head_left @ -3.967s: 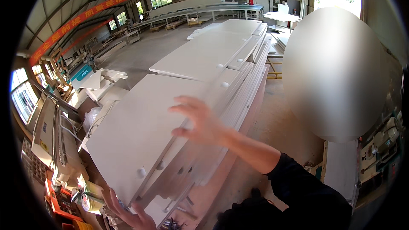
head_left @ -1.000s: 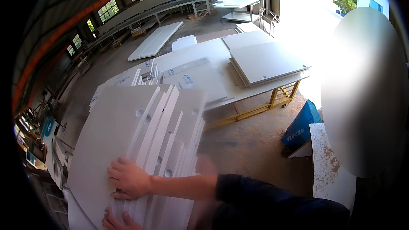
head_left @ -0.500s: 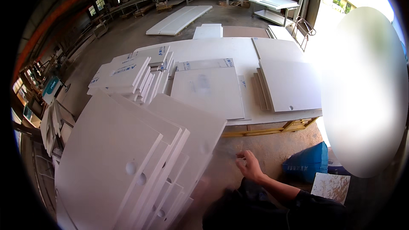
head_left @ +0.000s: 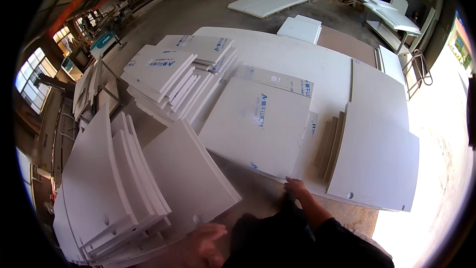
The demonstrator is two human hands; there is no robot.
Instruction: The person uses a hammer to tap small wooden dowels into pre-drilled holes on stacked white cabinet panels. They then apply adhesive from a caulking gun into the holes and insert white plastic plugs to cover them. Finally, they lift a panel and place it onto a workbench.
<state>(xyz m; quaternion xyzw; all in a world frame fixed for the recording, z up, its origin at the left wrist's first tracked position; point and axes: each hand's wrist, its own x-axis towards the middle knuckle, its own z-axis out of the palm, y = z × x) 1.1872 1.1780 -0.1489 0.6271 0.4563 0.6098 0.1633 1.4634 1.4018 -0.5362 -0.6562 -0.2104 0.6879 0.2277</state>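
Head view: the right hand [head_left: 296, 187] now rests with fingertips on the near edge of the film-covered white panel [head_left: 258, 125] lying flat on the worktable [head_left: 317, 59]. Half a second ago this hand hung in the air below the table edge, touching nothing; a second ago it lay on the panel stack. The fingers are only laid on the board's edge; whether they curl under it cannot be told.

The left hand [head_left: 206, 243], blurred at the lower edge, sits with fingers spread just beside the near corner of the stack of drilled white panels [head_left: 144, 188], holding nothing that shows.

The stack fills the lower left, fanned and overlapping, clear of the table. On the tabletop's right side lies a bare white panel [head_left: 377, 159] over brown-edged boards; at the far left corner, a fanned pile of smaller panels [head_left: 168, 79].

Judgement: attention has shifted from the stack to the film-covered panel.
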